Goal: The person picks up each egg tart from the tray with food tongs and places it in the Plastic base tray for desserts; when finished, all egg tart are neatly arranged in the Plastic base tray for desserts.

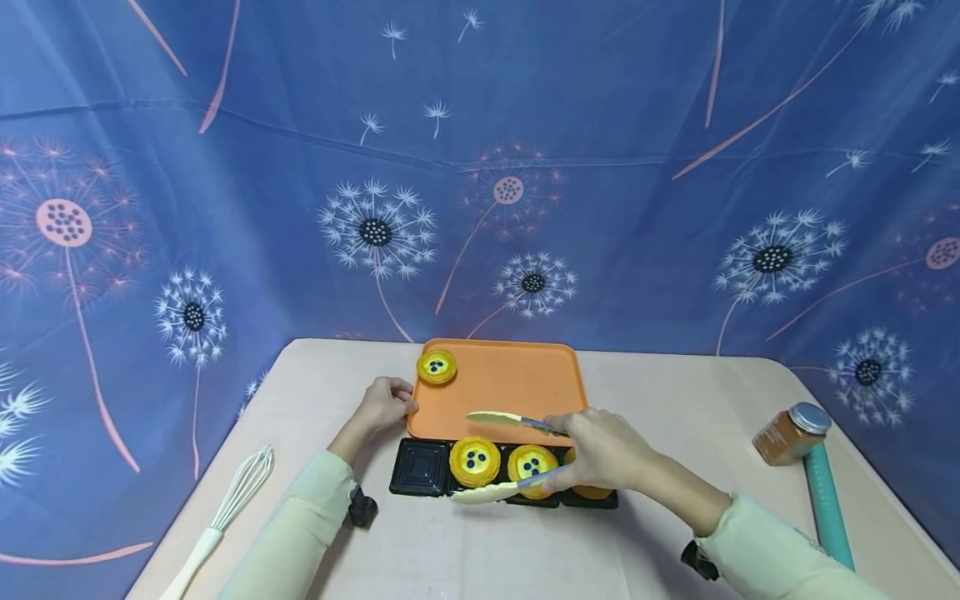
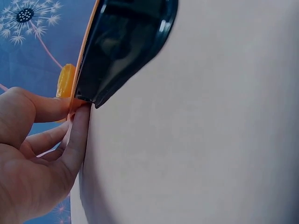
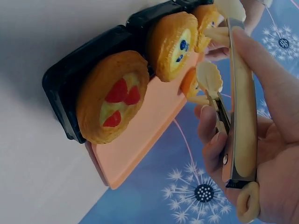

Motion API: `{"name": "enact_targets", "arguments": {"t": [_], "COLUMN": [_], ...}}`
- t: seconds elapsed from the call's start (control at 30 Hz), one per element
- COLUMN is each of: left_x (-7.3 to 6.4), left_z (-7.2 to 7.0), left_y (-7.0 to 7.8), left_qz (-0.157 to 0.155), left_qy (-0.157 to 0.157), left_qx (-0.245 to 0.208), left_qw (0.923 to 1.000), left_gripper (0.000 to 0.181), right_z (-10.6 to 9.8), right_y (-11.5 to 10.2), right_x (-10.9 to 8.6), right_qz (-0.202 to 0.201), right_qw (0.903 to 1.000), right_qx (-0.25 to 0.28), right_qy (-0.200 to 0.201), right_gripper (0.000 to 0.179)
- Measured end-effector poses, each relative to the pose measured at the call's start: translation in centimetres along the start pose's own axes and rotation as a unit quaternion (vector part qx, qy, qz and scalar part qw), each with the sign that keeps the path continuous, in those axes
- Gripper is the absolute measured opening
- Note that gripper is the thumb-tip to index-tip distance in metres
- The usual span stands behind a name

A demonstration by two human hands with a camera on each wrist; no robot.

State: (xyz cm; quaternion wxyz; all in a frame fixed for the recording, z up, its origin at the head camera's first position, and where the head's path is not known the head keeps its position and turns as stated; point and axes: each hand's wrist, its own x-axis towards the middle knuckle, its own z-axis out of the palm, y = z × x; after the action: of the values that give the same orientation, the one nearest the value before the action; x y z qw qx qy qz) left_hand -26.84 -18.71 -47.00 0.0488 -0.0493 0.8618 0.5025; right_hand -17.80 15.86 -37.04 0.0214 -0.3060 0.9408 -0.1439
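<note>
At the left edge of an orange tray [image 1: 510, 383], my left hand [image 1: 384, 406] pinches the rim, thumb above and fingers beneath. One egg tart with blue berries [image 1: 437, 367] sits in the tray's far left corner. My right hand [image 1: 609, 450] holds food tongs [image 1: 495, 417] with their pale tips spread apart, one over the tray and one near the front of a black compartment box [image 1: 420, 467]. Two blueberry tarts [image 1: 475, 462] lie in the middle compartments. A tart with red fruit pieces [image 3: 112, 98] fills the right end compartment. Nothing is between the tong tips.
A white whisk [image 1: 243, 483] lies on the left of the pale tabletop [image 1: 675, 400]. On the right, a brown jar with a silver lid [image 1: 791, 433] is beside a teal rod [image 1: 828, 508]. A blue dandelion-print cloth [image 1: 637, 208] hangs behind.
</note>
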Motion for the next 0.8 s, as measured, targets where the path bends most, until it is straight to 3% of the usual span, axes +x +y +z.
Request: {"name": "enact_targets", "arguments": {"t": [0.23,0.6,0.8], "left_x": [0.0,0.0,0.1], "left_z": [0.0,0.2,0.2], "left_y": [0.0,0.0,-0.2], "left_qz": [-0.003,0.008,0.004], "left_qy": [0.002,0.002,0.007], "left_qx": [-0.001,-0.007,-0.007], "left_qw": [1.0,0.9999,0.9999], "left_gripper": [0.023,0.021,0.022], "right_z": [-1.2,-2.8,-3.0], "right_y": [0.0,0.5,1.0], "right_x": [0.0,1.0,3.3], "right_qz": [0.041,0.016,0.019], "right_qw": [0.9989,0.9982,0.9979], "right_qx": [0.017,0.024,0.022], "right_qy": [0.017,0.052,0.058], "right_gripper": [0.09,0.092,0.09]}}
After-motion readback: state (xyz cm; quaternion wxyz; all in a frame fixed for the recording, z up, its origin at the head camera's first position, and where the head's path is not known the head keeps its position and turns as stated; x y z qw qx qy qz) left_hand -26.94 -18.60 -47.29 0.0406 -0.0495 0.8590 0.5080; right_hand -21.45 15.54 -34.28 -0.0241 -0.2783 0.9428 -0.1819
